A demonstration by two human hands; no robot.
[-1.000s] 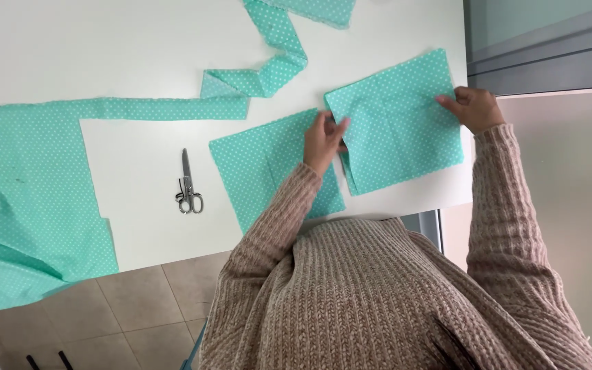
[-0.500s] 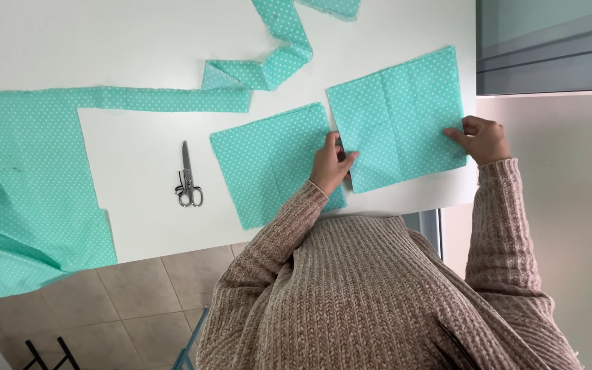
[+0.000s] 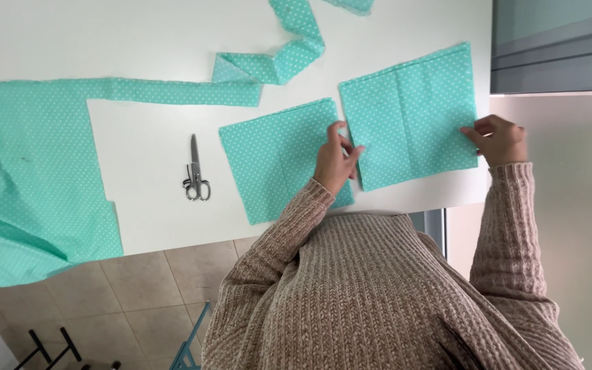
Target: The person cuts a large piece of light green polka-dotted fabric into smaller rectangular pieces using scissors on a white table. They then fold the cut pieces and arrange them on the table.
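Since a second ago both hands have slid down the right-hand square: the right hand (image 3: pixel 498 139) has come from its far corner to the middle of its right edge, and the left hand (image 3: pixel 336 159) has drifted a little lower along the left edge. Nearest, the left hand's fingers are together, pinching the left edge of the right fabric square (image 3: pixel 412 116), beside the narrow gap that parts it from the left fabric square (image 3: pixel 279 157); the right hand's fingers close on the opposite edge. By my reading, the step in hand is straightening this cut piece, and the next move calls for an even pull from both edges so the cloth lies flat. The square sits at the right end of the white table (image 3: pixel 145 205), tilted slightly, its crease running away from the person. Scissors (image 3: pixel 196 179) lie left, tips pointing away. Beyond, a long fabric strip (image 3: pixel 173 91) trails from the large uncut cloth (image 3: pixel 29 178).
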